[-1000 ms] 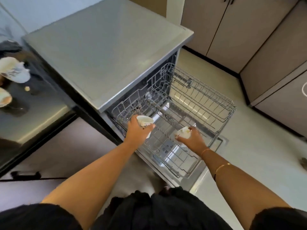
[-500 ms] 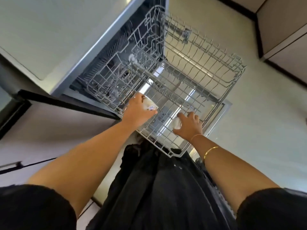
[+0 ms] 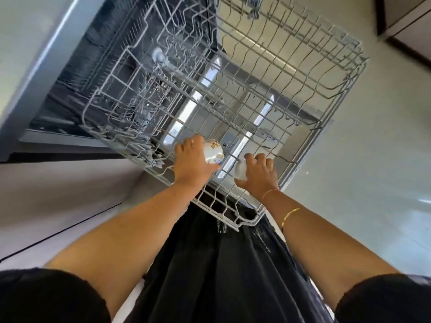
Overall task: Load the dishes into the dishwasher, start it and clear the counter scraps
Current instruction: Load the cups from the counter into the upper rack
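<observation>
Both hands are down at the near end of the pulled-out rack (image 3: 349, 52) of the dishwasher (image 3: 46, 73). The left hand (image 3: 193, 164) is curled round a floral teacup (image 3: 213, 150), lying on its side, and the right hand (image 3: 258, 176) is cupped over a plain white cup (image 3: 241, 171), fingers wrapped on its far side. Both cups sit low over the rack wires; I can't tell if either actually rests on them yet. They look like thin china to me: light, stiff, glazed so a bit slick, and they'd chip if knocked on the wire. I'd hold them round the body like this, not by the handle, and set them mouth-down. The row of tines (image 3: 256, 113) further in is what a rim could snag on. The shiny open door (image 3: 296, 138) is right underneath, and the pale floor (image 3: 373, 171) off to the right.
</observation>
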Demonstrator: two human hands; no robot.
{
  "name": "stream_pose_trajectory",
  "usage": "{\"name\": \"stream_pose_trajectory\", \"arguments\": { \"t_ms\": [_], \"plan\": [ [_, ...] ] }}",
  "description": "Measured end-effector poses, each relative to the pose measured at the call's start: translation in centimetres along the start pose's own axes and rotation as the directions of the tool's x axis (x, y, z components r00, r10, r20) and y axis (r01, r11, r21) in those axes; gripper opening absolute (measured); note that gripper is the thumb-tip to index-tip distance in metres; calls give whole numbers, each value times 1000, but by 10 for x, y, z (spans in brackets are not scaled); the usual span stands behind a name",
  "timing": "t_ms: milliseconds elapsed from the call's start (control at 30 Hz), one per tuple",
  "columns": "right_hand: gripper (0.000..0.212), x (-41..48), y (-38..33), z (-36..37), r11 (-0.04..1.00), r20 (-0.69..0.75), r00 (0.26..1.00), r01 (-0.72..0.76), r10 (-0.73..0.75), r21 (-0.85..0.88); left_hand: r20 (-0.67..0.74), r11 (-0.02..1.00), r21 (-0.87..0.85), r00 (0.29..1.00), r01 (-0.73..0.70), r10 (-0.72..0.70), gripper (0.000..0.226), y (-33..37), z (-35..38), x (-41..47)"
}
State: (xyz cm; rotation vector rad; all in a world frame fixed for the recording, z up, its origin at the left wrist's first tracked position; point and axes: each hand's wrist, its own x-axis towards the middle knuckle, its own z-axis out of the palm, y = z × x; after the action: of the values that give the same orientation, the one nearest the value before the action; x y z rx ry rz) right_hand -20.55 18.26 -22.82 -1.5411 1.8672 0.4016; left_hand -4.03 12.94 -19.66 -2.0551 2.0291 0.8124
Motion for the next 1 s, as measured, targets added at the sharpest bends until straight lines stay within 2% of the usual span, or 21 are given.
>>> {"name": "stream_pose_trajectory", "arguments": {
  "t_ms": [333,467,567,833,1000],
  "plan": [
    [77,1,2,2,1000,-8,1000,21,-22,-18,19,966,212,989,-146,146,61,20,14,5],
    [84,1,2,1,1000,-2,1000,20,-20,2,111,925,321,978,-204,177,57,24,20,16],
    [84,0,2,1,998,-10,1000,5,-4,60,173,910,335,965,-244,195,58,29,28,22],
    [75,-1,-3,6,988,-79,995,-47,59,147,459,911,317,883,-263,96,98,48,30,37],
    [70,-6,-11,1,980,-119,988,-80,103,183,469,941,239,877,-238,103,102,49,16,29]
  ]
}}
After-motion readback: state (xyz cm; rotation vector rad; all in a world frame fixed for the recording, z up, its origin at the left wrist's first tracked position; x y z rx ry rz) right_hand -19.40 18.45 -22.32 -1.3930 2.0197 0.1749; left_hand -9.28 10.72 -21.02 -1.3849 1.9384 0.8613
